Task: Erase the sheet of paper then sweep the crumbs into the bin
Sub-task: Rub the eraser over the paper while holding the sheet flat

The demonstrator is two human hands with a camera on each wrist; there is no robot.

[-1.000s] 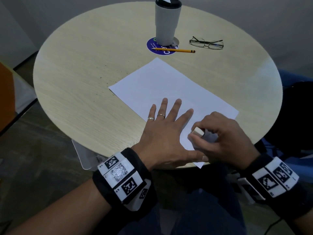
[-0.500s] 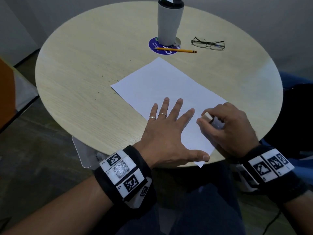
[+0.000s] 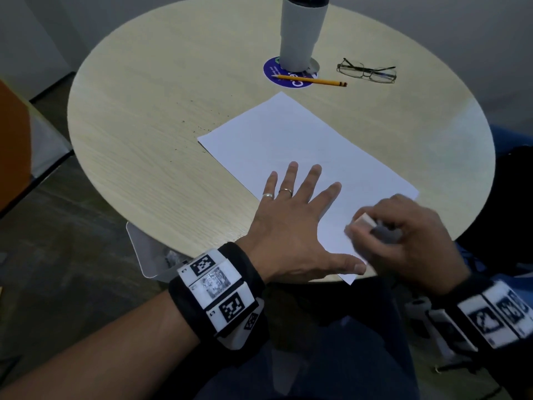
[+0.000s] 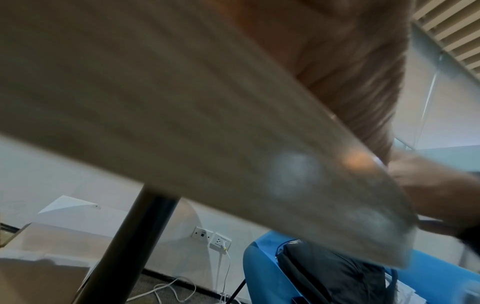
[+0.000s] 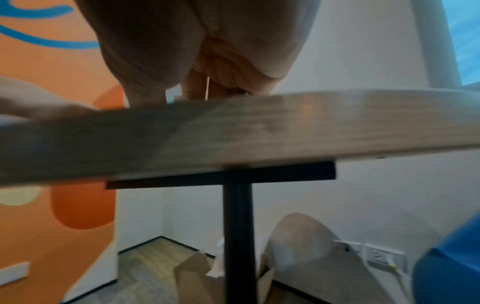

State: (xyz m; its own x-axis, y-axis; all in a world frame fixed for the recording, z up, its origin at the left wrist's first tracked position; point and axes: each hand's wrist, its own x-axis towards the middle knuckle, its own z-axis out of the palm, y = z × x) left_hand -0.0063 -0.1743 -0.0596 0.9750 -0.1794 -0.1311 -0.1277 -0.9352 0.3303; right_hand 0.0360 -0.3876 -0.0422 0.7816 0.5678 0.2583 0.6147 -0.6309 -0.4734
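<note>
Head view shows the left hand (image 3: 291, 226) lying flat on the sheet of paper (image 3: 291, 140), fingers spread wide to pin it down. Near that hand's thumb, the right hand (image 3: 403, 241) pinches a white eraser (image 3: 364, 222) and rubs the near corner of the paper. It looks blurry. To do this well, short soft rubs are best, so the paper does not crease. Dark crumbs (image 3: 202, 128) lie beside the paper's far left corner. A bin (image 3: 144, 249) peeks out below the table (image 3: 144, 140) edge, left of the flat hand.

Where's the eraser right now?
In the head view the eraser is pinched in the right hand, on the near right corner of the paper, beside the left hand.
</note>
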